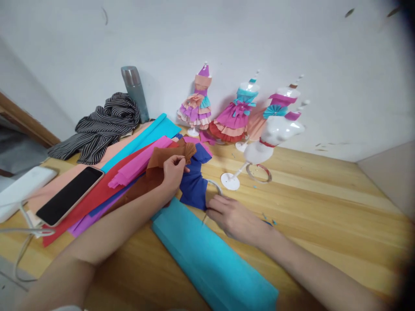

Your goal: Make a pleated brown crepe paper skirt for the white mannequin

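Observation:
My left hand (175, 170) is closed in a pinch over the brown crepe paper (160, 156) and the edge of the dark blue crepe paper (194, 183). What its fingertips hold is too small to make out. Low at the right edge of the blue paper, my right hand (231, 216) has its fingers curled together. Its fingertips are mostly hidden, and so is anything in them. Just behind those fingers lies a round, brownish thing with a pale rim (214, 189), partly covered. A long folded turquoise paper (210, 255) stretches across the table below both hands.
Small mannequins in paper dresses (196, 101) stand by the wall; a barer white one (280, 129) leans nearer, beside a ring (259, 172). Leftward lie layered coloured papers (97, 190), a phone (71, 194), a white device with cables (26, 190), striped cloth (103, 125) and a flask (136, 93).

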